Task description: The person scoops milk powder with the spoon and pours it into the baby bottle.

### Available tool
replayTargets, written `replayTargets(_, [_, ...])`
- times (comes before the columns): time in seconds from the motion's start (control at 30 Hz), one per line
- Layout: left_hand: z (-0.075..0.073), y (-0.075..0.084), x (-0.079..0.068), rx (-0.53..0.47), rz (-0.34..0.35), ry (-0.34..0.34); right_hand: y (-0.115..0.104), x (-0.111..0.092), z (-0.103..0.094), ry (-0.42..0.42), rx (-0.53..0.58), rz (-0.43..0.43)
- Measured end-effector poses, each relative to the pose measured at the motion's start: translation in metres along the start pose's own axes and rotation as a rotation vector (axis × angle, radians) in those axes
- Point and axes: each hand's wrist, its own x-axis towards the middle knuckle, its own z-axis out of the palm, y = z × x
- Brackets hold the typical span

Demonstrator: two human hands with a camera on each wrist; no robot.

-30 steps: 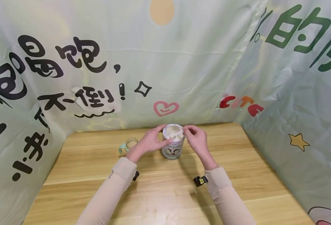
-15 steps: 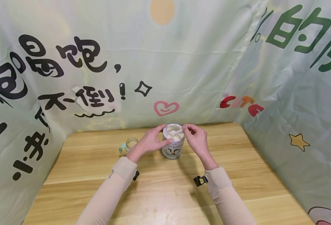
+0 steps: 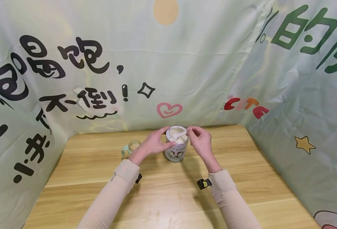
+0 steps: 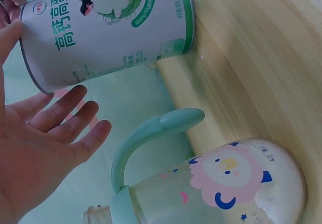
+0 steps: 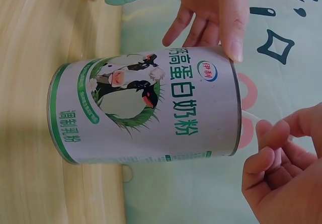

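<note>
A white and green can of milk powder (image 3: 175, 154) stands lidless on the table in the head view, pale powder inside it. My left hand (image 3: 152, 143) steadies its upper left side, thumb over the front rim and forefinger behind. Lower fingers of that hand (image 4: 60, 148) spread loosely beside the can in the left wrist view. With thumb and forefinger my right hand (image 3: 200, 141) pinches the handle of a white scoop (image 3: 181, 134); the scoop's bowl is inside the can's mouth. In the right wrist view the can hides most of the scoop.
Left of the can, partly behind my left wrist, stands a baby bottle (image 4: 231, 183) with a mint handle (image 4: 151, 133), its mouth uncovered. Printed cloth walls (image 3: 202, 79) rise behind and beside the wooden table (image 3: 168, 197).
The scoop has shifted and tilted a little within the can's mouth, with small movements of my right fingers. My left hand and the can have stayed in place.
</note>
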Motion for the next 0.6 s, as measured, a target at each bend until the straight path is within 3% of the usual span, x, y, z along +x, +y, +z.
replayTargets(0.27, [-0.0001,0.0006,-0.0008,-0.012,-0.016,-0.006,0.0048,0.0038,-0.0016,0.023,0.162,0.142])
replayTargets(0.6, [-0.0004,0.0006,-0.0007,-0.006,-0.017,-0.008,0.0017,0.0036,-0.0041,0.031,0.286,0.232])
